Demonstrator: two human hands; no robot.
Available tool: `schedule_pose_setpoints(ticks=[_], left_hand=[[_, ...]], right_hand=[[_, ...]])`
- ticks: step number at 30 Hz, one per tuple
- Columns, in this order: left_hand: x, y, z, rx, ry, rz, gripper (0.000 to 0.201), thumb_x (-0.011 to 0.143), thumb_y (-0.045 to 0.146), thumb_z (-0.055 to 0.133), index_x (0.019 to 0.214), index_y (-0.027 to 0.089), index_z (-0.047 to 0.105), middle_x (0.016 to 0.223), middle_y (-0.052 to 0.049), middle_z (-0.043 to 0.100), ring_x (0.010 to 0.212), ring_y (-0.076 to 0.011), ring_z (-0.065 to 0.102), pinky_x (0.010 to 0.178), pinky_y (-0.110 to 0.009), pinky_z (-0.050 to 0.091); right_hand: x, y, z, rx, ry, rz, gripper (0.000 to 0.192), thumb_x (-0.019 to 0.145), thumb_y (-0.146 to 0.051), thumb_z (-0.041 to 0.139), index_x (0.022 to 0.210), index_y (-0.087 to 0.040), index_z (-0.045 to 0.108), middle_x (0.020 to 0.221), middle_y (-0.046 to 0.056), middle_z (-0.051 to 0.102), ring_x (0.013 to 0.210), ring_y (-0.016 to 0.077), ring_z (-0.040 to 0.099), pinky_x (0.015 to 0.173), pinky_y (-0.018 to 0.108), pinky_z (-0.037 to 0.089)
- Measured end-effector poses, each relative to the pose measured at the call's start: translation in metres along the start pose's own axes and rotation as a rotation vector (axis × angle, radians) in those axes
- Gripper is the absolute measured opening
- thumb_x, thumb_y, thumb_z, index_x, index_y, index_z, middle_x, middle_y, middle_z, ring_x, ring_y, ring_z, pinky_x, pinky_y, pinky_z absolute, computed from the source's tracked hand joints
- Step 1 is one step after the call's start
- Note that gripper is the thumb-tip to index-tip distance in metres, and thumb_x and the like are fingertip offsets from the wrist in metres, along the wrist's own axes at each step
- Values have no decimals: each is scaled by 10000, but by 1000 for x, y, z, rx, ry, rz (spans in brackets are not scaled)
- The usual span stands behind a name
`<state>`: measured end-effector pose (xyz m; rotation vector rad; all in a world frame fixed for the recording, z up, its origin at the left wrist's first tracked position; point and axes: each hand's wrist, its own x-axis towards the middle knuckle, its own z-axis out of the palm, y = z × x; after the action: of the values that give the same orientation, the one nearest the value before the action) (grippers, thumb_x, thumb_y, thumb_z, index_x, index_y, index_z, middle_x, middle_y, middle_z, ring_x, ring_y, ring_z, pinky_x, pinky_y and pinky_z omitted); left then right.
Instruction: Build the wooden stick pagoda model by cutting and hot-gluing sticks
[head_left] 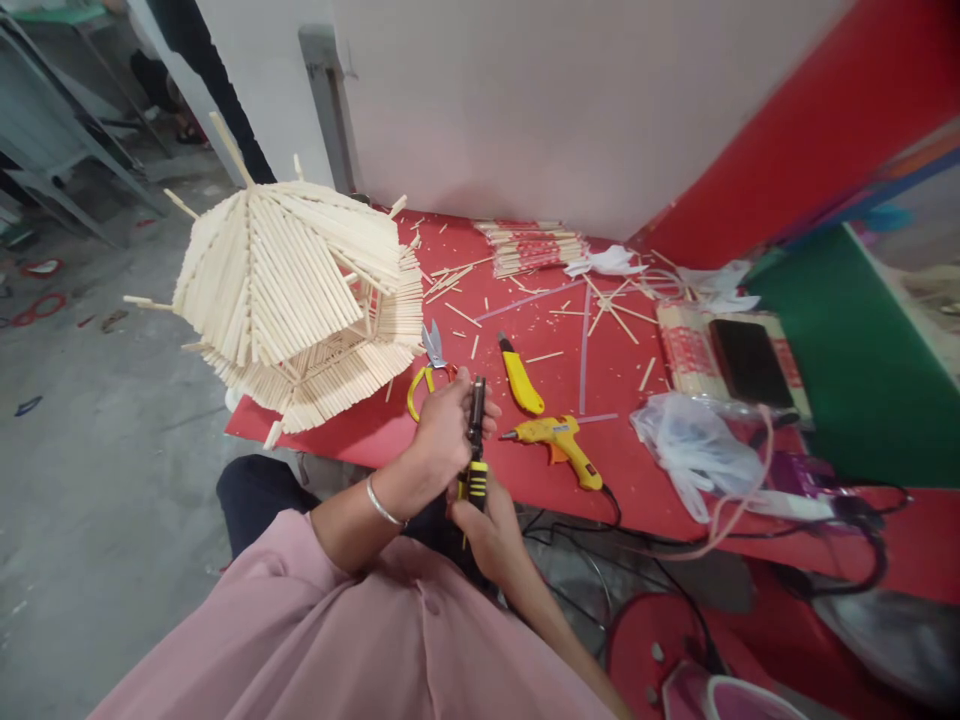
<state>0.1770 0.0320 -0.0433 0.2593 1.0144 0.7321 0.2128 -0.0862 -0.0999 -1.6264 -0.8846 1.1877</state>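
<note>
— Red tabletop (645,470), and we work right at its near edge: our left hand (442,435) is curled around the dark upper part of a black-and-yellow tool (475,450), fingers closed on it.

— And our right hand (487,530)?

— Below, wrapped tight on the yellow-striped grip. We hold the tool upright, just over the table's front edge, above our lap.

— What crowds us?

— The bamboo-stick model (300,290) hangs over the left corner, well past the table's edge. Yellow-handled scissors (429,370) lie just behind our left hand; the yellow utility knife (520,378) and the glue gun (559,445) lie near, to the right.

— Any open room?

— A bare strip between the glue gun and the plastic bag (694,450). Further back, loose sticks scatter everywhere. A phone (750,362) rests on stick bundles (686,355) by the right edge, and cables (675,545) trail off the front.
</note>
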Motion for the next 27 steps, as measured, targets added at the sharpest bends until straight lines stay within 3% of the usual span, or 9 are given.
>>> schedule_pose_setpoints(ticks=[6,10,15,18,20,22,24,25,27], left_hand=[[15,6,-8,-74,-61,6,391,1059,330,501,756,116,624,587,-31,642,466,-95,583,489,-183,441],[28,1,-26,-81,-12,147,224,993,282,635,852,111,672,583,23,607,464,-69,555,504,-168,442],[28,-10,-46,-1,-4,157,36,909,103,681,899,103,717,532,38,585,440,-65,551,487,-157,421],[15,-7,-49,-18,-70,131,167,914,-5,581,946,99,708,647,-18,693,563,-103,684,541,-174,498],[4,0,-51,-27,-131,119,185,943,10,547,999,112,691,728,-45,741,642,-135,741,531,-182,513],[-6,7,-55,-36,-181,109,149,971,53,542,1008,131,663,788,-59,769,678,-151,763,516,-183,520],[-14,12,-60,-48,-217,99,73,975,101,577,943,152,620,825,-68,784,686,-162,769,497,-183,517],[-17,13,-62,-51,-239,94,69,963,135,619,905,163,596,827,-66,786,679,-168,767,484,-185,512],[-22,12,-66,-52,-303,90,186,900,228,743,855,176,571,787,-49,775,634,-169,750,453,-183,486]], right_hand=[[3,6,-6,7,-68,-14,163,631,-321,524,768,-239,490,656,-34,517,621,146,470,587,288,394],[20,-18,-34,-326,-4,-76,221,714,-352,523,892,-223,553,724,-4,590,658,174,537,624,303,425],[94,-66,-48,-1087,49,92,416,853,-385,525,1169,-136,632,1077,200,737,1008,322,698,819,386,490],[145,-86,-33,-1151,57,102,508,847,-384,601,1240,-67,649,1215,286,701,1154,373,674,925,424,494],[161,-94,-27,-1160,72,32,651,868,-464,604,1365,-44,584,1386,304,615,1310,391,583,1032,454,457],[157,-96,-35,-1134,119,-136,719,917,-530,529,1468,-69,507,1503,266,541,1413,368,492,1111,455,408],[135,-86,-59,-1077,225,-314,638,969,-497,410,1473,-123,525,1490,213,574,1396,326,517,1109,436,418],[119,-77,-75,-1069,298,-308,585,974,-444,369,1440,-149,565,1443,198,615,1346,319,564,1076,441,447],[86,-48,-111,-1163,417,-101,547,925,-404,390,1315,-133,662,1302,222,687,1201,361,653,972,477,501]])
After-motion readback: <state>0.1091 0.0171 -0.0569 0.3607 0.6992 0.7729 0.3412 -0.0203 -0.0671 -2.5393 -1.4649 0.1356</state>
